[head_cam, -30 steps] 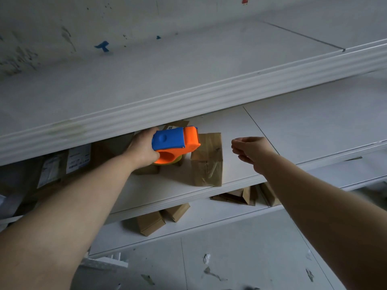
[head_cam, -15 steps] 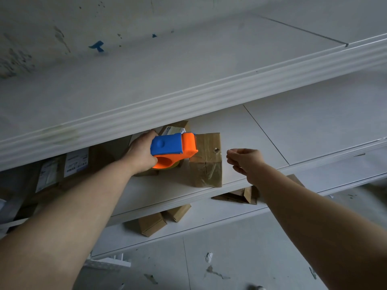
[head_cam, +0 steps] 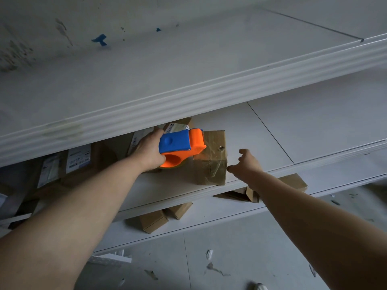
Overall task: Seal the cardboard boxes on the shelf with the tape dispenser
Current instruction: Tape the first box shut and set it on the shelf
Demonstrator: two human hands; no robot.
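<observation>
The left hand [head_cam: 149,152] grips the dispenser [head_cam: 181,144] against the box [head_cam: 211,162]; the right hand [head_cam: 246,164], fingers loosely spread, should brace the box so tape lies flat.

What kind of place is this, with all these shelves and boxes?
Probably a storeroom or parcel-packing room. White shelves hold cardboard boxes, some with printed shipping labels, and the left hand holds an orange and blue tape dispenser at a small box.
</observation>
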